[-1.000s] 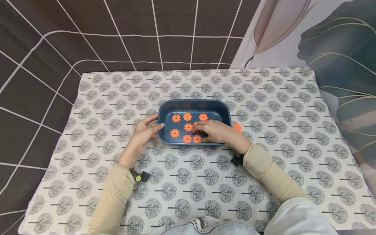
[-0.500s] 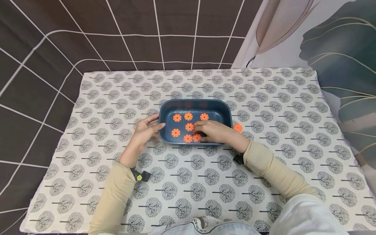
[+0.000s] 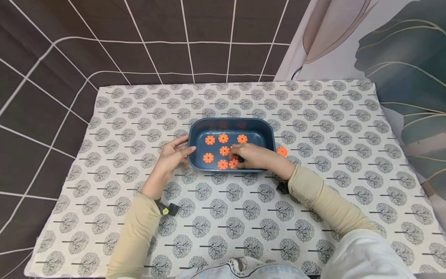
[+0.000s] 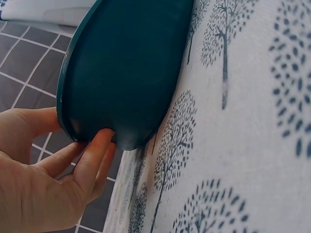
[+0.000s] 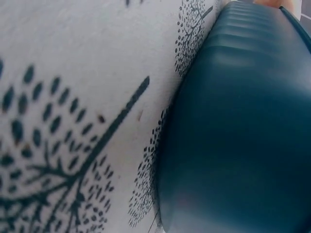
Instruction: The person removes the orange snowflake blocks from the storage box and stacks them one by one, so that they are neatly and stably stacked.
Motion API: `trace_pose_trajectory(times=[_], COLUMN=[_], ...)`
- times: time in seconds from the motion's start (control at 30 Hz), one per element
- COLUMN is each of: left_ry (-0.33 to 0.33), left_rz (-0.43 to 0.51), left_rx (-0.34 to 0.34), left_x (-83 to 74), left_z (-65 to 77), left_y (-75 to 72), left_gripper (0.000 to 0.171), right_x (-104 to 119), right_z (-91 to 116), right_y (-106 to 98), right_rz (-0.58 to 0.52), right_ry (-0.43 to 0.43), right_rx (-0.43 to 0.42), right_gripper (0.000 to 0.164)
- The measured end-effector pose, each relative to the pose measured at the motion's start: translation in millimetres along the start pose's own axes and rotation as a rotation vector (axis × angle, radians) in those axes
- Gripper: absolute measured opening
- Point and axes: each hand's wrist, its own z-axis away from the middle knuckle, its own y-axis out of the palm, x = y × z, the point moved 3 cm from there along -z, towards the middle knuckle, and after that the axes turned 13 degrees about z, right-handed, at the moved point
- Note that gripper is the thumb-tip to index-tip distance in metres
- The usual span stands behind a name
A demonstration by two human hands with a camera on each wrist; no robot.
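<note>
A dark blue rectangular plastic basin point(image 3: 195, 169) with rounded corners sits on the patterned cloth. My left hand point(image 3: 170, 155) holds its left end, thumb over the rim and fingers against the outer wall; the left wrist view shows this grip. My right hand point(image 3: 250, 155) reaches inside with bent fingers, thumb and fingertips right at an orange notched disc point(image 3: 232, 164). Whether they pinch it I cannot tell. Several like discs lie flat on the basin floor, such as one at left point(image 3: 208, 157); another is partly hidden under the fingers. The basin wall point(image 5: 233, 136) hides my right hand in the right wrist view.
One more orange disc point(image 3: 282, 151) lies on the cloth just outside the basin's right end. The cloth point(image 3: 223, 217) with tree prints covers the table. A dark tiled-pattern curtain point(image 3: 156, 38) hangs behind and at the left.
My right hand's thumb and fingertips have come slightly closer over the near orange disc, covering part of it. My left hand keeps its place on the basin. The head view has shifted slightly.
</note>
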Motion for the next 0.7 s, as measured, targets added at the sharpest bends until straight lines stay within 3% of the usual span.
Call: trace_pose_trajectory(times=[0.33, 0.53, 0.7], left_ry=[-0.017, -0.003, 0.001], left_rz=[-0.012, -0.003, -0.001], left_rx=[-0.001, 0.001, 0.003], left_x=[1.0, 1.5, 1.6], left_z=[-1.4, -0.6, -0.1], left_y=[-1.0, -1.5, -0.7], left_gripper=[0.063, 0.063, 0.063], right_x=[1.2, 2.6, 2.9], right_z=[-1.0, -0.3, 0.4], right_y=[-0.4, -1.4, -2.1], right_rz=[-0.008, 0.024, 0.059], right_ry=[-0.032, -0.087, -0.084], right_rx=[-0.018, -0.039, -0.035], right_gripper=[0.032, 0.033, 0.034])
